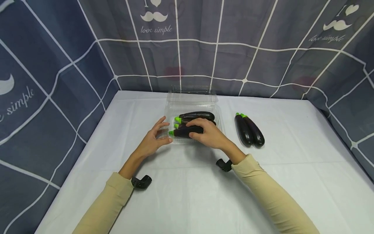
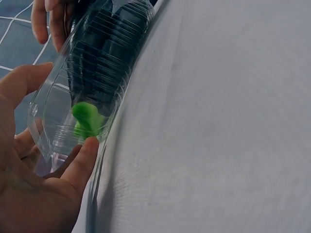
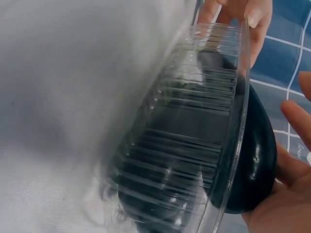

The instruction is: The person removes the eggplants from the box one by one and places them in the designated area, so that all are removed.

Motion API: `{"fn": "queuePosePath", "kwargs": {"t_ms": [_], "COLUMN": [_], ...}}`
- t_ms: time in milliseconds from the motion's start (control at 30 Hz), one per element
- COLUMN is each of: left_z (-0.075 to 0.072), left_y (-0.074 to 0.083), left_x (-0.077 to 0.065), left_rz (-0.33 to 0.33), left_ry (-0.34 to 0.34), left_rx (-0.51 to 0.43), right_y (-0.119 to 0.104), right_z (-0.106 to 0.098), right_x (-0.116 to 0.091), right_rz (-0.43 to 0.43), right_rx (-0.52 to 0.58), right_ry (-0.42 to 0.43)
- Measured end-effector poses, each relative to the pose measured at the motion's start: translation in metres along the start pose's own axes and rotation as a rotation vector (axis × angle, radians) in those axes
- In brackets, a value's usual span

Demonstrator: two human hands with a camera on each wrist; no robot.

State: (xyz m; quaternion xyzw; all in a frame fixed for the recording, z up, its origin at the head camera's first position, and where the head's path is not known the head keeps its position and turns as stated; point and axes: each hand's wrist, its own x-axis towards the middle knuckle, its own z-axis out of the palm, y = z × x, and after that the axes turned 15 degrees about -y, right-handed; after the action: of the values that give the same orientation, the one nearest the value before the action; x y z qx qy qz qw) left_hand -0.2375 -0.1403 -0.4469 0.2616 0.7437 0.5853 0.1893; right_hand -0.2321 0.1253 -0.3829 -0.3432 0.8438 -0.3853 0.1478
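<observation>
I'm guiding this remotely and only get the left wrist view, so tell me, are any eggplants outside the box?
Observer: Yes, two eggplants lie side by side on the table, to the right of the box.
Operator: Okay, and where's the lid?
Observer: It's open: the head view shows the lid tipped back on the far side.
Operator: How many are in the box? I just see some green.
Observer: Four green stems show there in the head view, all at the left end.
</observation>
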Motion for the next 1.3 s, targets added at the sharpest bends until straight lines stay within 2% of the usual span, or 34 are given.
{"fn": "queuePosePath", "kwargs": {"t_ms": [700, 1300], "left_z": [0.0002, 0.0001], "left_y": [0.0038, 0.0027], "left_x": [0.0005, -0.0014], "left_rz": [0.002, -0.01], "left_ry": [-0.002, 0.007], "left_rx": [0.015, 0.022], "right_y": [0.0064, 0.0097], "right_z": [-0.0004, -0.0013], "right_x": [0.0002, -0.0037], "right_rz": [0.019, 0.022], "right_rx": [-0.106, -0.044], "right_ry": [-0.007, 0.011]}}
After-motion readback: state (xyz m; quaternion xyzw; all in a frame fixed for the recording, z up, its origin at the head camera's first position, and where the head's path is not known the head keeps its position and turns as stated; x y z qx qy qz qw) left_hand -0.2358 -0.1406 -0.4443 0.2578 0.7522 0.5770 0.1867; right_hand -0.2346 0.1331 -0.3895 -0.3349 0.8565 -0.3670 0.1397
